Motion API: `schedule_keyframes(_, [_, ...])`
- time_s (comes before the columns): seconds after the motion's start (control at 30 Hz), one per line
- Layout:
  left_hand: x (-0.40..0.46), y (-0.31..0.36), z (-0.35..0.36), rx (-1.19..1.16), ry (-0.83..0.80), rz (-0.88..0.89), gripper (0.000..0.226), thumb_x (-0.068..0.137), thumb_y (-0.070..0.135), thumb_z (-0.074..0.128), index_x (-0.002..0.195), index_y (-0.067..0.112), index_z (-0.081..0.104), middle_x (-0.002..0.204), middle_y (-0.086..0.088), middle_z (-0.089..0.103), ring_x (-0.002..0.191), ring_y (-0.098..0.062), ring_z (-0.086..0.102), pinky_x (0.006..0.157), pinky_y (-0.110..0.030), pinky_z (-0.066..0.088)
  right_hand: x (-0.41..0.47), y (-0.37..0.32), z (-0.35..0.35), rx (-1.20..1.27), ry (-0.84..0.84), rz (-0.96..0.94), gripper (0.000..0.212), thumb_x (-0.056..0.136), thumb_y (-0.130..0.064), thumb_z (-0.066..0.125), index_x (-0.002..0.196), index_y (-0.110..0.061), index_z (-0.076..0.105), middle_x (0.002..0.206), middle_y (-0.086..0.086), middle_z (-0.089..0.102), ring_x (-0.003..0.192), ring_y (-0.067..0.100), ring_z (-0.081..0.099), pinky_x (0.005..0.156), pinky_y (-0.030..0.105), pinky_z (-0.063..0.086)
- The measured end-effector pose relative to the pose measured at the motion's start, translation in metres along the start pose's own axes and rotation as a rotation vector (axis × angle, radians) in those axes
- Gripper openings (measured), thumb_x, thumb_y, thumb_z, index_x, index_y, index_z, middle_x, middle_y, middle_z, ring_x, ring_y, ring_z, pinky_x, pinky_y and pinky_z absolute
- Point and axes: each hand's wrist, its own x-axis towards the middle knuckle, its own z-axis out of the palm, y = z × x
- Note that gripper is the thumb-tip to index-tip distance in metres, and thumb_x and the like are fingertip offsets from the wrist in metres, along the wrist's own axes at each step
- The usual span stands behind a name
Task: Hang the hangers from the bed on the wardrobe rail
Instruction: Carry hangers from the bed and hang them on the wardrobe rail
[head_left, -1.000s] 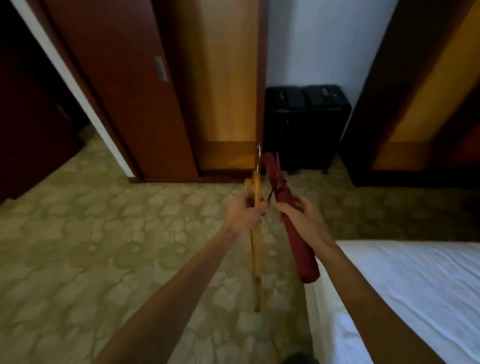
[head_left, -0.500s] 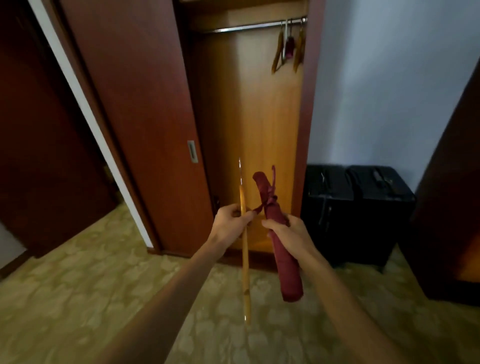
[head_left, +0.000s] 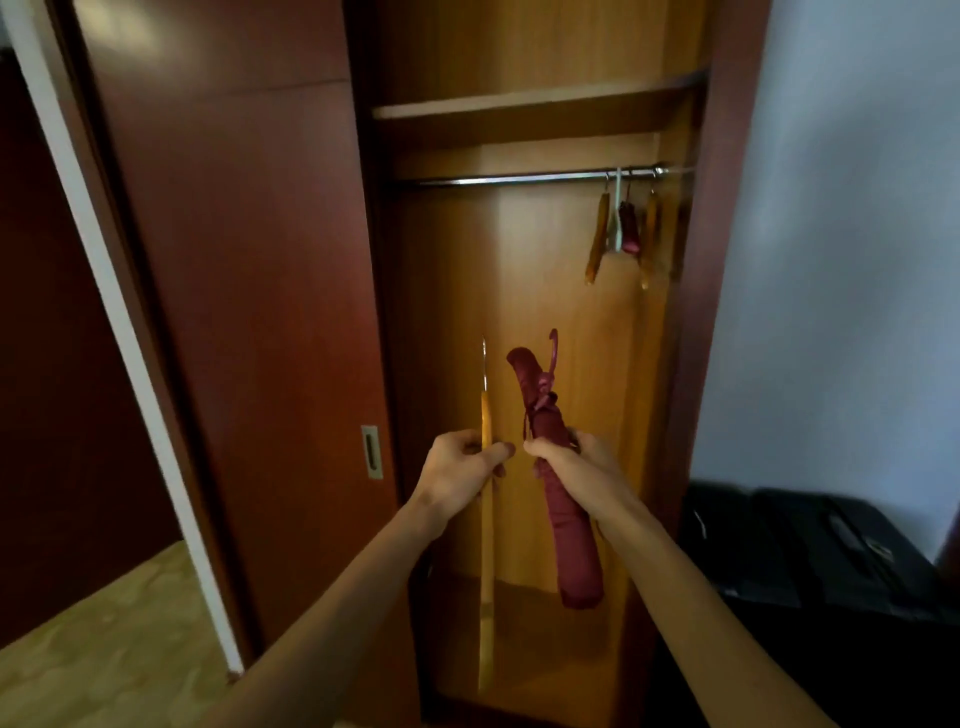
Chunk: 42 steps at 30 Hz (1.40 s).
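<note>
Currently the left hand (head_left: 460, 470) is closed around a wooden hanger (head_left: 486, 525), gripped near its upper part and seen edge-on, upright, with its metal hook pointing up. The right hand (head_left: 576, 470) is closed around a padded maroon hanger (head_left: 571, 540), also upright, its hook and a small ribbon bow above the fist. The two hands are just beside each other, thumb tips near; whether the two hangers touch cannot be told.

Beyond the hands stands the open wardrobe (head_left: 540, 322). Its sliding door (head_left: 234, 291) is pushed to the left and carries a recessed metal handle (head_left: 372, 451). Inside, a metal rail (head_left: 519, 179) runs under a shelf (head_left: 530, 106). At the rail's right end hang several hangers (head_left: 626, 228): wooden ones, a maroon padded one and a pale one. The held hangers are below the rail and well apart from it.

To the right, a black suitcase (head_left: 810, 551) stands against the pale wall (head_left: 857, 234). Patterned carpet (head_left: 93, 649) shows at lower left.

Compared with one second ago, the bed has left the view, the camera has tilted upward, and the rail, which first came into view half a second ago, now appears lower in the picture with the shelf above it. Both grips are unchanged.

No brand, label or legible writing is visible.
</note>
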Motion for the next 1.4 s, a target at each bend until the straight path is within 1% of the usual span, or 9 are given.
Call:
schedule_keyframes(0.1, [0.082,0.009,-0.024,0.019,-0.018,0.057,0.024,0.09,0.031,0.068,0.092,0.007,0.072,0.069,0.001,0.067,0.061,-0.012,0.065,0.056,-0.024,0.051,0.078,-0.024,0.017,-0.018,0.046,-0.056,0.019,0.09,-0.034,0.07,0.102,-0.019,0.067,0.079,0.0,0.073,0.048,-0.003,0.063,0.04,0.011,0.042])
schedule_keyframes(0.27, [0.215,0.04,-0.056,0.026,-0.039,0.13,0.025,0.087,0.032,0.068,0.086,0.007,0.072,0.067,0.0,0.067,0.065,-0.019,0.064,0.062,-0.038,0.057,0.192,-0.068,0.044,-0.034,0.116,-0.113,0.016,0.089,-0.03,0.069,0.099,-0.018,0.068,0.074,-0.001,0.071,0.047,-0.003,0.062,0.041,0.012,0.043])
schedule_keyframes(0.5, [0.364,0.063,-0.051,-0.011,-0.049,0.175,0.021,0.09,0.034,0.065,0.077,0.017,0.068,0.065,0.004,0.066,0.067,-0.015,0.063,0.059,-0.029,0.05,0.317,-0.11,0.043,-0.029,0.248,-0.11,0.023,0.086,-0.036,0.072,0.098,-0.017,0.071,0.078,-0.001,0.073,0.066,0.012,0.066,0.058,0.024,0.047])
schedule_keyframes(0.67, [0.447,0.085,-0.029,-0.095,-0.043,0.183,0.022,0.09,0.034,0.065,0.081,0.014,0.07,0.069,-0.002,0.068,0.068,-0.018,0.064,0.06,-0.029,0.048,0.394,-0.133,0.016,-0.005,0.344,-0.107,0.024,0.086,-0.034,0.071,0.096,-0.012,0.073,0.086,0.006,0.075,0.066,0.015,0.065,0.056,0.024,0.045])
schedule_keyframes(0.87, [0.528,0.123,0.008,-0.087,-0.064,0.27,0.026,0.089,0.038,0.064,0.093,0.014,0.073,0.077,-0.006,0.069,0.074,-0.018,0.064,0.057,-0.025,0.045,0.475,-0.159,-0.028,0.008,0.421,-0.111,0.02,0.082,-0.033,0.072,0.073,-0.015,0.07,0.09,0.012,0.078,0.084,0.029,0.075,0.084,0.041,0.058])
schedule_keyframes(0.93, [0.55,0.135,0.021,-0.092,-0.058,0.291,0.027,0.086,0.039,0.064,0.092,0.014,0.074,0.081,-0.008,0.072,0.076,-0.021,0.067,0.057,-0.024,0.045,0.495,-0.165,-0.045,0.021,0.458,-0.115,0.018,0.08,-0.034,0.073,0.076,-0.017,0.069,0.085,0.008,0.078,0.079,0.025,0.074,0.078,0.039,0.059])
schedule_keyframes(1.07, [0.585,0.156,0.045,-0.081,-0.097,0.31,0.034,0.089,0.038,0.064,0.094,0.006,0.075,0.073,-0.006,0.068,0.055,-0.013,0.056,0.051,-0.022,0.043,0.528,-0.175,-0.077,0.013,0.443,-0.089,0.031,0.081,-0.034,0.072,0.103,-0.013,0.065,0.097,0.009,0.075,0.076,0.02,0.069,0.06,0.027,0.051])
schedule_keyframes(1.2, [0.612,0.17,0.062,-0.105,-0.146,0.305,0.032,0.089,0.039,0.065,0.097,0.008,0.074,0.076,-0.004,0.069,0.058,-0.012,0.057,0.051,-0.022,0.042,0.55,-0.187,-0.101,-0.024,0.423,-0.033,0.041,0.086,-0.033,0.069,0.118,-0.008,0.063,0.09,0.007,0.073,0.062,0.015,0.066,0.047,0.019,0.047])
schedule_keyframes(1.4, [0.631,0.183,0.078,-0.148,-0.266,0.247,0.03,0.091,0.039,0.066,0.099,0.011,0.073,0.071,0.0,0.067,0.052,-0.01,0.056,0.046,-0.02,0.04,0.57,-0.201,-0.123,-0.12,0.433,0.042,0.041,0.089,-0.036,0.064,0.12,-0.01,0.064,0.102,0.011,0.072,0.071,0.021,0.065,0.052,0.025,0.047])
